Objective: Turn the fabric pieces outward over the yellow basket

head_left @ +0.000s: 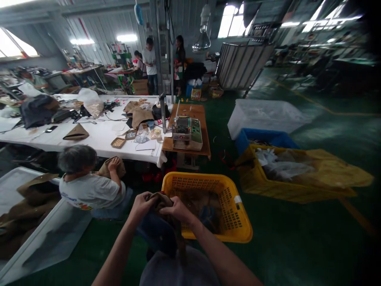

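Both my hands are up in front of my body, closed on a bunched brown fabric piece [161,200]; its exact kind is hard to make out. My left hand [141,205] pinches its left side. On the right side, my right hand [180,210] grips the cloth with the thumb on top. A brown strip [180,242] hangs below, towards my lap. Just beyond and to the right stands a yellow plastic basket [244,227], holding brown and blue items that are partly in shadow.
A seated co-worker [92,194] handles brown fabric on the left, beside a white bin [68,234]. Ahead are a white-covered table [98,147] and a small machine [187,135] on a brown stand. Yellow [250,178] and blue [242,139] crates stand to the right.
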Demonstrator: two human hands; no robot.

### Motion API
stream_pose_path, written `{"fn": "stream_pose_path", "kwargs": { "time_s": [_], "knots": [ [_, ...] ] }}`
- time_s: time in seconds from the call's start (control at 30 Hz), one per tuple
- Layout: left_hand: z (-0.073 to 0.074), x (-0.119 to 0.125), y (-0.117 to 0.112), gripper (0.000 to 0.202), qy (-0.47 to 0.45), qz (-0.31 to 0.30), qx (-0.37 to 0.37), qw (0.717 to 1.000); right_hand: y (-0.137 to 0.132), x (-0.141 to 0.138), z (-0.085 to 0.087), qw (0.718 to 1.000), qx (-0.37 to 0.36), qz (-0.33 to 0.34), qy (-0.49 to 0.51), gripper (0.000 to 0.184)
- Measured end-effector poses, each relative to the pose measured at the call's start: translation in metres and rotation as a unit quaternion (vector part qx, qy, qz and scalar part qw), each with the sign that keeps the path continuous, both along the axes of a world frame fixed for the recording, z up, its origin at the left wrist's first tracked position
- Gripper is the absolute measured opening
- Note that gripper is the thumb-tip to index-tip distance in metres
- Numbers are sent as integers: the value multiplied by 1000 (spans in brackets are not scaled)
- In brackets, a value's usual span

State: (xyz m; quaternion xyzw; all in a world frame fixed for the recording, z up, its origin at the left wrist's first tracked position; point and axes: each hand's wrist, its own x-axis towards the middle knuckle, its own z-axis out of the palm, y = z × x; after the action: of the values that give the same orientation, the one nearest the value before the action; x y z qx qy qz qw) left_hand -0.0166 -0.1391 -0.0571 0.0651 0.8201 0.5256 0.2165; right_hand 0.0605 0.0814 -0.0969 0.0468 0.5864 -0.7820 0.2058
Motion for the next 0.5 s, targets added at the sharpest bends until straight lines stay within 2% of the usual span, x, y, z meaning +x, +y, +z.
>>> {"fn": "stream_pose_path", "kwargs": {
  "time_s": [0.07, 0.13, 0.23, 0.37, 0.47, 0.5],
  "knots": [
    [-7, 0, 6, 45, 21, 50, -7, 998, -2, 0, 5, 1000, -15, 15, -10, 58],
    [-11, -1, 9, 44, 30, 53, 16, 998, -3, 1, 7, 999, -35, -3, -19, 62],
    [-17, -4, 10, 46, 18, 28, 42, 999, -6, 4, 1, 993, -110, -15, -45, 68],
    [-33, -11, 11, 44, -37, 2, 62, 997, -14, 11, -15, 965, -247, 1, -85, 92],
    [-42, -21, 12, 47, -69, -52, 81, 993, -18, 16, -23, 959, -256, 4, -122, 92],
    [-43, -23, 13, 53, -60, -60, 61, 995, -18, 17, -24, 961, -247, 0, -127, 91]
  ]
}}
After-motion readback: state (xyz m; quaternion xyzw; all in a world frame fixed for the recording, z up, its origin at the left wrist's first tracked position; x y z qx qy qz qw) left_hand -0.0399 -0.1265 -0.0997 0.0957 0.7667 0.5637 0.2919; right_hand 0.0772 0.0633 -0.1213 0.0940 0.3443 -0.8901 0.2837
